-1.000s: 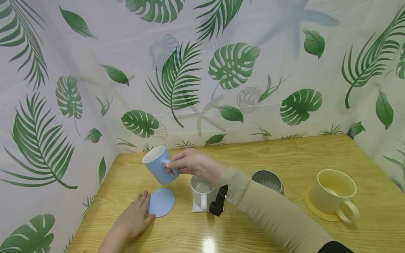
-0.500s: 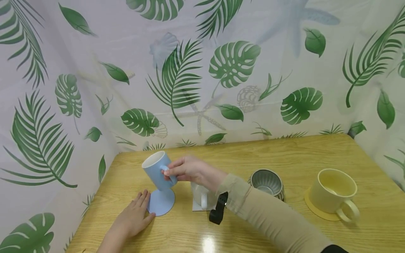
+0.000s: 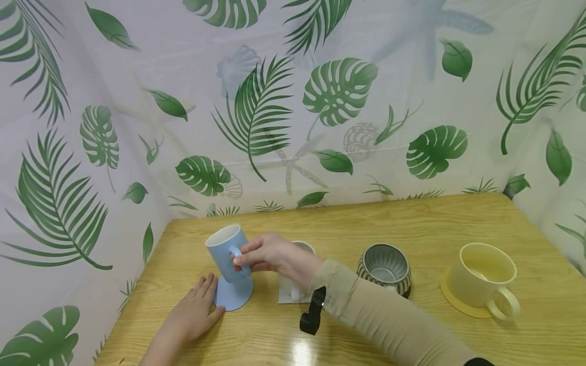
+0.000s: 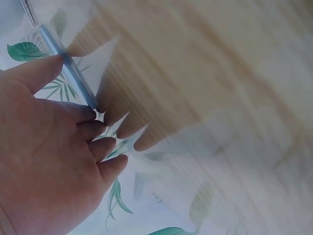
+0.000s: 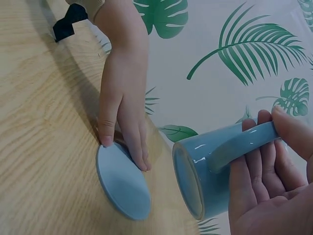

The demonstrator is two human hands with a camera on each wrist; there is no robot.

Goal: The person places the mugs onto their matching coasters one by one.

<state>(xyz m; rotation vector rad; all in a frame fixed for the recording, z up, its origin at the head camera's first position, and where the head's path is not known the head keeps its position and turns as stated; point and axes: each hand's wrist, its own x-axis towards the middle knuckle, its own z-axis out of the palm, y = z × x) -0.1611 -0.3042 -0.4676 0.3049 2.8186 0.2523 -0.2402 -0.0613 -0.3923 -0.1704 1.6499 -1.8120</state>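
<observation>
A light blue mug (image 3: 226, 262) hangs tilted just above a round blue coaster (image 3: 235, 300) at the left of the table. My right hand (image 3: 276, 256) grips it by the handle, fingers curled through and thumb on top. In the right wrist view, a gap shows between the mug's base (image 5: 188, 181) and the coaster (image 5: 124, 188). My left hand (image 3: 192, 312) lies on the table with fairly straight fingers. Its thumb and fingertips touch the coaster's near left edge.
Behind my right wrist a white mug (image 3: 295, 294), partly hidden, stands on a white square coaster (image 3: 285, 299). Farther right are a grey ribbed cup (image 3: 384, 267) on a dark base and a yellow mug (image 3: 480, 279) on a yellow coaster (image 3: 450, 302). Leaf-patterned cloth (image 3: 274, 127) walls the table.
My right hand has come down with the blue mug, bringing its base over the coaster. The left hand and the coaster have stayed put.
</observation>
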